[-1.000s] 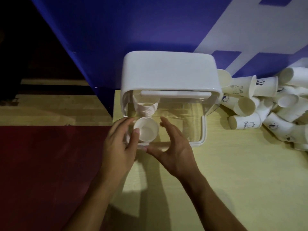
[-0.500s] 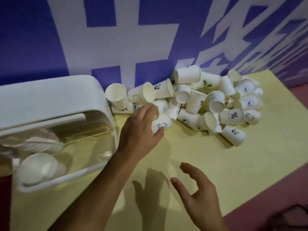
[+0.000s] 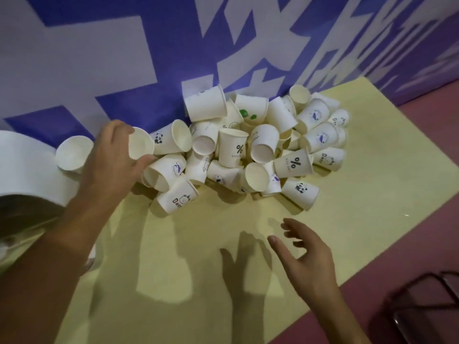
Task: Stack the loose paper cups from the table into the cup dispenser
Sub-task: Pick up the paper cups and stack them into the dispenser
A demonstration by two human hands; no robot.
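Dozens of paper cups point(image 3: 233, 150) lie heaped mid-frame on the yellow table point(image 3: 372, 194) — prints read "%", "Bea", a panda. The left hand point(image 3: 114, 155) grips one cup point(image 3: 140, 146) beside the white dispenser point(image 3: 22, 165) at the left edge — the right hand point(image 3: 305, 259) hovers, fingers spread.

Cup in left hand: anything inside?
The cup faces the camera mouth-first; its interior looks empty. The left hand grips it, fingers covering much of its outer wall.

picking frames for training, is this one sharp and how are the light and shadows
Head view: cups and left hand, gripping a cup, look fairly sharp; hard shadows of it and the right hand fall on the table; the wide lens bends the wall; bottom right is dim.
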